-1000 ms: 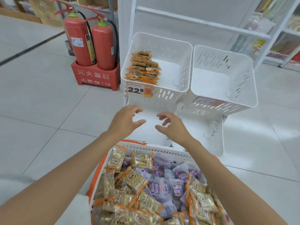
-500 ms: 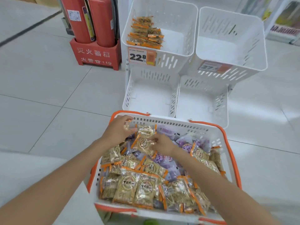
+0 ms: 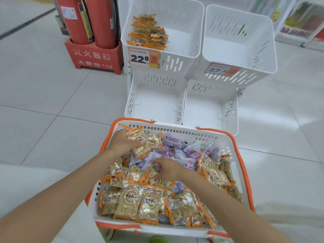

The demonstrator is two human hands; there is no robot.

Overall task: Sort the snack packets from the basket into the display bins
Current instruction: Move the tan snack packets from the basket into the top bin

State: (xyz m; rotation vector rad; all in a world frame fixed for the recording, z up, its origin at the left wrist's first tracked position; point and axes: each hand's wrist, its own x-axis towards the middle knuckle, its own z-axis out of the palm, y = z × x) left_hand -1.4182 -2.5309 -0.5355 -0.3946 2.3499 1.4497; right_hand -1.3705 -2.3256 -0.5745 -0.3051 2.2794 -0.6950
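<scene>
A white basket with orange handles sits close in front of me, full of orange-edged snack packets and purple packets. My left hand grips a small bunch of orange-edged packets at the basket's far left corner. My right hand reaches down into the middle of the pile, its fingers curled among packets; what it holds is hidden. Beyond stand four white display bins: the upper left bin holds several orange-edged packets, the upper right bin and both lower bins hold nothing.
Two red fire extinguishers stand in a red box left of the bins. Price tags hang on the upper bins. Shelving with goods is at the far right. Grey floor tiles surround everything.
Both hands came back from the bins down into the basket. The left hand has gathered orange-edged packets at the far left corner; the right hand has moved toward the middle of the pile.
</scene>
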